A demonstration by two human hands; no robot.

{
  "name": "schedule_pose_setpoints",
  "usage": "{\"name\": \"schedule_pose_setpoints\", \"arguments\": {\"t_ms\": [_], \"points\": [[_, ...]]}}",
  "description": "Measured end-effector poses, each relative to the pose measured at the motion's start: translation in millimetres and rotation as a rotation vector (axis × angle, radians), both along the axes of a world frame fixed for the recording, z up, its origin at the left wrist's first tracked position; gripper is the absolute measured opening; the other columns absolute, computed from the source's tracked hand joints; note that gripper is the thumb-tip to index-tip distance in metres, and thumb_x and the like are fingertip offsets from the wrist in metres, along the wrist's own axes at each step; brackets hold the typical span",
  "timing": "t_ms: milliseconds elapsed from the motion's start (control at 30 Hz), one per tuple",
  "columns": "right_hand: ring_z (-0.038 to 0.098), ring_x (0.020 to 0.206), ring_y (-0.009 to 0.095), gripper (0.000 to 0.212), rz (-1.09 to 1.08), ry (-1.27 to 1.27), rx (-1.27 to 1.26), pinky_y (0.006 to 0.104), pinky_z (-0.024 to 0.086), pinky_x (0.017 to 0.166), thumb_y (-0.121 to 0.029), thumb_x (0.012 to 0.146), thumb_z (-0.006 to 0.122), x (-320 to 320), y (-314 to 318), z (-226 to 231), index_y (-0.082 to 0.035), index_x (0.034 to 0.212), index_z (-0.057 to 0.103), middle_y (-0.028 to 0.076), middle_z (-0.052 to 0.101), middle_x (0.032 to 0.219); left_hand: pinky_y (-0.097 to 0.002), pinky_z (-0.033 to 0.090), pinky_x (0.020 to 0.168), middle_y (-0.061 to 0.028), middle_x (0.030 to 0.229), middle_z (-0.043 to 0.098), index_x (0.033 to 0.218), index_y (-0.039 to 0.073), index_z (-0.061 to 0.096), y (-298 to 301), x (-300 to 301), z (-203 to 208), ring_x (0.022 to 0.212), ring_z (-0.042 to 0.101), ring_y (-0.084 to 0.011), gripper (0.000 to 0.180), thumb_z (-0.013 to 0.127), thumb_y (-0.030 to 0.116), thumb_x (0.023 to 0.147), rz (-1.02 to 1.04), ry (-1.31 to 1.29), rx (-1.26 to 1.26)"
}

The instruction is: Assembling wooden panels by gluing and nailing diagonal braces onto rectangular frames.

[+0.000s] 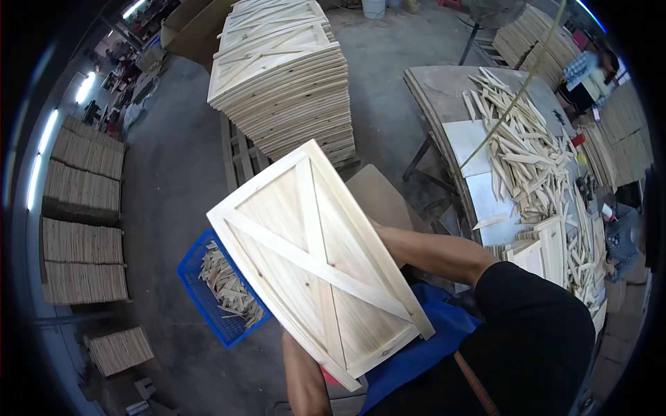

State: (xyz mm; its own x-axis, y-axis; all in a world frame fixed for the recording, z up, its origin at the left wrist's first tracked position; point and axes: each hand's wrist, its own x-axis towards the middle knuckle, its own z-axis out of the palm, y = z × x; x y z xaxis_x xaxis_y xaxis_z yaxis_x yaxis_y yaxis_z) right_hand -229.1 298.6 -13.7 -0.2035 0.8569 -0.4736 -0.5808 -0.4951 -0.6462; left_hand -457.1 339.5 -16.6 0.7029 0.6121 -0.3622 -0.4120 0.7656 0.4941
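Observation:
A pale wooden panel [277, 229], framed and crossed by an X of slats, is held up tilted in front of me. My left forearm [303, 374] reaches up to its lower left edge, where the panel covers my left hand. From the right, my right forearm [437, 248] goes in behind the panel's right edge. That hand's fingers are hidden too. The panel is carried between both hands. Below its left side, a blue plastic basket [202, 299] holds many narrow wood offcuts [232, 288].
Ahead stands a tall stack of similar panels [291, 97] on a pallet [239, 156]. On the right, a worktable [444, 90] bears a heap of slats [527, 152]. More stacks [83, 260] line the left. Two other people are at the far right, one in a checked shirt [581, 68].

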Motion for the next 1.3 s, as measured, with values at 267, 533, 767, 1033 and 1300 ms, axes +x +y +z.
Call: {"name": "schedule_pose_setpoints", "arguments": {"t_ms": [267, 533, 767, 1033, 1300], "points": [[0.067, 0.118, 0.026, 0.066, 0.198, -0.027, -0.142, 0.0429, 0.056, 0.100, -0.056, 0.105, 0.043, 173.3, -41.1, -28.9, -0.007, 0.148, 0.052, 0.015, 0.063, 0.138, -0.0449, 0.040, 0.117, -0.0183, 0.156, 0.046, 0.159, 0.006, 0.034, -52.7, 116.9, 37.4, 0.140, 0.048, -0.0335, 0.093, 0.026, 0.077, 0.100, 0.199, 0.188, -0.064], [0.067, 0.118, 0.026, 0.067, 0.061, -0.027, -0.258, 0.0429, 0.054, 0.102, -0.058, 0.105, 0.043, 287.6, -81.9, -91.6, -0.007, 0.148, 0.054, 0.015, 0.064, 0.138, -0.0458, 0.042, 0.115, -0.0193, 0.155, 0.046, 0.158, 0.005, 0.037, -69.8, 230.6, -44.9, 0.140, 0.049, -0.0339, 0.095, 0.025, 0.079, 0.099, 0.152, 0.269, -0.155], [0.067, 0.118, 0.027, 0.068, -0.120, 0.084, -0.282, 0.0428, 0.053, 0.103, -0.059, 0.104, 0.044, 268.7, -48.9, -187.4, -0.007, 0.147, 0.055, 0.015, 0.065, 0.137, -0.0499, 0.043, 0.114, -0.0173, 0.155, 0.047, 0.157, 0.008, 0.040, -71.6, 236.5, -205.9, 0.139, 0.049, -0.0354, 0.089, 0.030, 0.075, 0.099, 0.221, 0.134, -0.251], [0.065, 0.119, 0.026, 0.069, -0.323, 0.129, -0.300, 0.0421, 0.049, 0.105, -0.060, 0.104, 0.043, 274.3, -53.7, -326.3, -0.007, 0.146, 0.057, 0.014, 0.065, 0.137, -0.0530, 0.040, 0.116, -0.0159, 0.156, 0.047, 0.156, 0.010, 0.042, -31.6, 253.3, -299.6, 0.140, 0.047, -0.0368, 0.083, 0.034, 0.070, 0.100, 0.182, -0.034, -0.259], [0.056, 0.128, 0.025, 0.070, -0.181, 0.000, -0.317, 0.0390, 0.040, 0.111, -0.058, 0.105, 0.036, 264.9, -33.3, -368.9, -0.007, 0.151, 0.052, 0.013, 0.059, 0.143, -0.0539, 0.039, 0.117, -0.0157, 0.156, 0.047, 0.156, 0.011, 0.043, -57.9, 208.1, -368.1, 0.141, 0.046, -0.0374, 0.081, 0.035, 0.068, 0.099, 0.237, 0.056, -0.414]]}}
